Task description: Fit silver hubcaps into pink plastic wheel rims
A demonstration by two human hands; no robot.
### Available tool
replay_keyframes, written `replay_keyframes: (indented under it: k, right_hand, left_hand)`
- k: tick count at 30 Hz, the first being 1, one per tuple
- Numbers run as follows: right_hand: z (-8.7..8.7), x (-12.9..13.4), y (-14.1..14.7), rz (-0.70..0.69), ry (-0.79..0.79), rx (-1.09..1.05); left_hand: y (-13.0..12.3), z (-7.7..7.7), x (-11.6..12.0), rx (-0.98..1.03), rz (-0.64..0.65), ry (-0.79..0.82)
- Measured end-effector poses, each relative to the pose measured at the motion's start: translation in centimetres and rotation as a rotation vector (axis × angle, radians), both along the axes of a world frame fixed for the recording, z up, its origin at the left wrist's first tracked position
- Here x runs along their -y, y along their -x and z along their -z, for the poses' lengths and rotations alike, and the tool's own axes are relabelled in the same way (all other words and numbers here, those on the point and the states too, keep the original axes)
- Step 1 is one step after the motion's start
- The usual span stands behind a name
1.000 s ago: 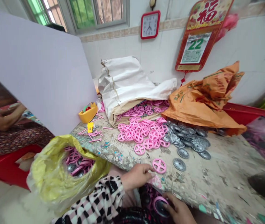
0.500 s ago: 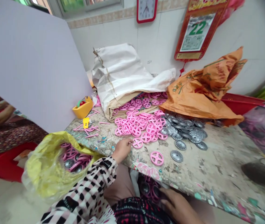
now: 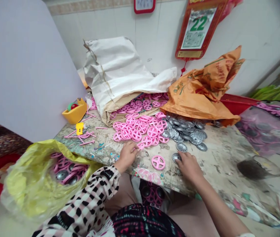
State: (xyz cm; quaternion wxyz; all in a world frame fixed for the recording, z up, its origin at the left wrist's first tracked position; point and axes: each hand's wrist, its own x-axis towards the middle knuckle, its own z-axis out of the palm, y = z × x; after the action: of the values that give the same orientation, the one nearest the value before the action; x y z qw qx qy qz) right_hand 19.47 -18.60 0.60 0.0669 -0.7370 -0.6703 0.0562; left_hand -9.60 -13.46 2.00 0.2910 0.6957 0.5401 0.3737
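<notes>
My left hand (image 3: 127, 155) is closed at the table's front edge, its fingertips pinching the rim of a pink wheel (image 3: 140, 145) that looks tilted. On the right, my right hand (image 3: 189, 167) has its fingers on the edge of a grey disc (image 3: 176, 158), thumb and fingertips closed about it. Between the hands a single pink wheel (image 3: 158, 162) lies flat. Behind them spreads a heap of pink spoked wheels (image 3: 136, 126), with a pile of grey discs (image 3: 188, 129) to its right. Another grey disc (image 3: 181, 147) lies just beyond my right hand.
A white sack (image 3: 120, 65) and an orange sack (image 3: 204, 89) stand behind the heaps. At left are a yellow tape dispenser (image 3: 75, 111), pink sticks (image 3: 88, 143) and a yellow bag (image 3: 29, 177) of wheels. Joined pink-and-grey wheels (image 3: 152, 193) sit in my lap.
My right hand has come up from my lap onto the table and reached a grey disc. The pink wheel at my left hand has tipped up from lying flat. The view has shifted right.
</notes>
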Motion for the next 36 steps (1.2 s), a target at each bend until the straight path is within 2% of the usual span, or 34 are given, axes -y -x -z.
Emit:
replay_keyframes:
  k: [3,6,9,11,13,15,17,19,25,29,31,33,36]
  right_hand:
    - [0.2,-0.9,-0.6,0.018,-0.014,-0.078]
    - [-0.5,-1.2,-0.7,0.142,-0.075,-0.374]
    - [-2.2,-0.3,1.5,0.24,-0.183,-0.898]
    - [-3.6,0.8,3.9,0.174,-0.238,-1.183]
    - [-4.6,2.0,6.3,0.108,-0.287,-1.201]
    - [-5.1,3.0,8.0,0.031,-0.367,-1.025]
    - [-5.1,3.9,8.7,-0.022,-0.448,-0.832]
    - [-4.8,4.3,8.6,-0.03,-0.479,-0.76]
    - [-4.7,5.0,8.4,-0.112,-0.21,-0.949]
    - [-4.2,5.7,8.8,-0.045,-0.231,-0.996]
    - [-3.3,6.0,8.6,-0.025,-0.197,-0.995]
    - [-2.2,6.6,8.0,-0.047,-0.097,-0.957]
    - [-0.6,8.2,7.3,-0.142,0.097,-0.851]
  left_hand:
    - [-0.6,-0.6,0.7,0.591,-0.021,0.354]
    - [-1.6,-1.2,1.8,1.061,-0.028,0.731]
    - [-3.1,-1.9,3.1,1.262,-0.009,0.931]
    - [-4.2,-2.4,3.9,1.309,0.034,0.973]
    - [-5.2,-2.8,4.8,1.322,0.099,0.968]
    - [-6.0,-3.2,5.6,1.3,0.155,0.931]
    - [-6.4,-3.5,6.2,1.238,0.171,0.884]
    - [-6.5,-3.7,6.7,1.163,0.15,0.854]
    - [-6.5,-3.9,7.3,1.03,0.102,0.785]
    - [-6.7,-3.6,7.8,0.94,0.09,0.78]
    - [-6.6,-2.9,7.9,0.882,0.113,0.793]
    - [-6.1,-1.9,7.7,0.782,0.157,0.798]
    - [-4.9,-0.3,7.0,0.565,0.166,0.682]
